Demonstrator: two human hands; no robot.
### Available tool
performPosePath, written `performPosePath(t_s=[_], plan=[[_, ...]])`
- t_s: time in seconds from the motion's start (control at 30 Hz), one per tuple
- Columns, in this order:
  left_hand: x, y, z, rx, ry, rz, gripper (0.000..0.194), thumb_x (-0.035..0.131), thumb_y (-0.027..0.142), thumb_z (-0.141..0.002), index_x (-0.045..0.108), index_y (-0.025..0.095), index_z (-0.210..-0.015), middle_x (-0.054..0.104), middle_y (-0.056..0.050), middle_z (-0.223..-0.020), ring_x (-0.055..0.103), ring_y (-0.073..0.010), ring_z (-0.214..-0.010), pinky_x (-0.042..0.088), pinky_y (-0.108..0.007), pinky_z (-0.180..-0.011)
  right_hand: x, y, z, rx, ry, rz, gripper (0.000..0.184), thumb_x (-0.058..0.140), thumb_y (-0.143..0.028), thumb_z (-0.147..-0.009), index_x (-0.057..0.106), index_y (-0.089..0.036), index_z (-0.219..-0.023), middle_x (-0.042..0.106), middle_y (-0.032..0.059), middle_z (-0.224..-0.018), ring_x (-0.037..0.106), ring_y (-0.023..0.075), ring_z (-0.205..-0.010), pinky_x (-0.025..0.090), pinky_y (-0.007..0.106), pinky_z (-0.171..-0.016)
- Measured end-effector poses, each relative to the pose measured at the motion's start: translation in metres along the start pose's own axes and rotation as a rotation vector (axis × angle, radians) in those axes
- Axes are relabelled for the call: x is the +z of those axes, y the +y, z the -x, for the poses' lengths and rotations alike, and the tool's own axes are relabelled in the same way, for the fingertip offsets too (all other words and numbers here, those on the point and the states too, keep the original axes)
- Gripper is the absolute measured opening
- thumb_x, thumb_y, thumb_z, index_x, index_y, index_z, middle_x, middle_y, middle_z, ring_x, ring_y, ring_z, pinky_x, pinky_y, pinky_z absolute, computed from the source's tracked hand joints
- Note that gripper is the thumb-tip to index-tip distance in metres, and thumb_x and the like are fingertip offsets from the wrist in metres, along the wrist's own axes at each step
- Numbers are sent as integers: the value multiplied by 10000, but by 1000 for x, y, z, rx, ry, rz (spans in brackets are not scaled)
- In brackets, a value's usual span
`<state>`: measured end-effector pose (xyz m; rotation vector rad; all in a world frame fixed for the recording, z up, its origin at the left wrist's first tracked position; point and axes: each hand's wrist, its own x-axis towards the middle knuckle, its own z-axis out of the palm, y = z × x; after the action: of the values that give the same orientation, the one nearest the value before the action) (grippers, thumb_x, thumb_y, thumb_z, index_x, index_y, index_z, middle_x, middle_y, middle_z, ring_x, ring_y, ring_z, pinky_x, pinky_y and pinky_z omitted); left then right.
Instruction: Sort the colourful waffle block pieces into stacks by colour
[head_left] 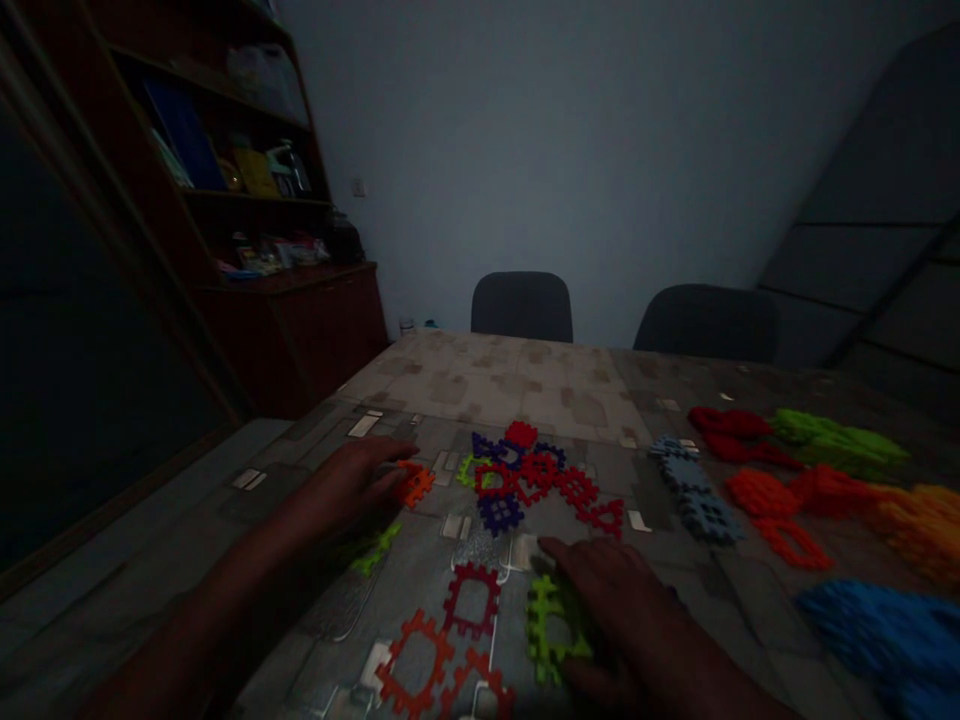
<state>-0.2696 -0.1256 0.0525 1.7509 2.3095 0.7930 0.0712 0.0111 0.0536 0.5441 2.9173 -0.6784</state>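
Note:
My left hand point(364, 478) has its thumb and fingers closed around an orange notched interlocking toy piece point(417, 484). A lime-green notched piece point(377, 549) lies just below that hand, partly hidden by the wrist. At the right, my right hand point(619, 585) grips a lime-green notched frame point(546, 625), its index finger reaching past the top and its thumb at the lower edge; the palm hides part of the frame. Between my hands lie a dark red square frame point(472, 600) and an orange frame point(415, 660). Another red-orange piece point(478, 685) sits at the bottom.
Red, purple and green pieces point(517, 480) cluster mid-table. To the right are grey pieces point(694, 490) and piles of red point(735, 435), lime point(836, 440), orange point(795, 500) and blue point(889, 635) pieces. Two chairs point(521, 305) stand behind the cloth-covered table point(510, 375); shelves point(247, 190) are left.

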Motion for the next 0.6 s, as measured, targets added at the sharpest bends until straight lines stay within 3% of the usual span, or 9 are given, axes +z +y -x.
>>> performPosePath(t_s=[0.13, 0.4, 0.5, 0.6], plan=[[2, 2, -1, 0, -10, -4, 514, 518, 590, -869, 752, 203, -1113, 746, -143, -1170, 690, -350, -1054, 508, -495, -986, 18, 2, -2, -69, 5, 29, 893, 743, -226, -712, 410, -175, -1540, 603, 154, -1383, 514, 343, -1262, 319, 516, -1130], [3, -1, 1, 69, -11, 6, 383, 536, 506, -918, 734, 252, -1126, 743, -115, -1173, 689, -331, -1071, 518, -473, -963, 56, 31, -5, -214, 206, 149, 1030, 865, -499, -635, 402, -232, -1516, 664, 137, -1285, 600, 352, -1120, 410, 535, -1030], [11, 7, 1, 146, -51, 3, 341, 511, 405, -941, 712, 232, -1155, 741, -122, -1151, 695, -304, -1041, 538, -440, -916, 70, 31, -2, -189, 295, 209, 932, 872, -460, -658, 454, -235, -1460, 699, 113, -1213, 634, 336, -1068, 424, 523, -1026], [20, 19, -1, 227, -114, 2, 324, 488, 306, -932, 703, 200, -1151, 741, -117, -1114, 693, -268, -1012, 547, -388, -893, 79, 29, 6, -195, 416, 277, 659, 782, -310, -802, 493, -244, -1390, 723, 79, -1150, 668, 288, -1007, 442, 482, -1011]])
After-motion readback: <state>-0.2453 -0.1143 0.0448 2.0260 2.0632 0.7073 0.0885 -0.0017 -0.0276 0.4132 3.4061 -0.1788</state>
